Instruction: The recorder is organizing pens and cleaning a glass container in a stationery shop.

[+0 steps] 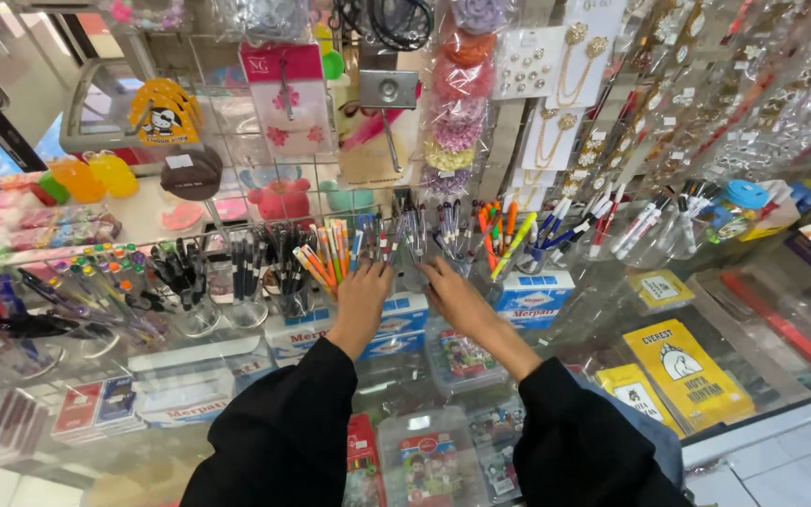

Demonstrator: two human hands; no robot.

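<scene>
Pens (396,239) standing upright in clear cups are being fingered by the left hand (360,293) and right hand (452,293), both loosely open, gripping nothing visibly.

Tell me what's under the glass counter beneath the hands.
Under the glass counter: yellow packets, clear cases with cartoon pictures, and red and blue boxes. Black sleeves cover whatever lies below the arms.
</scene>
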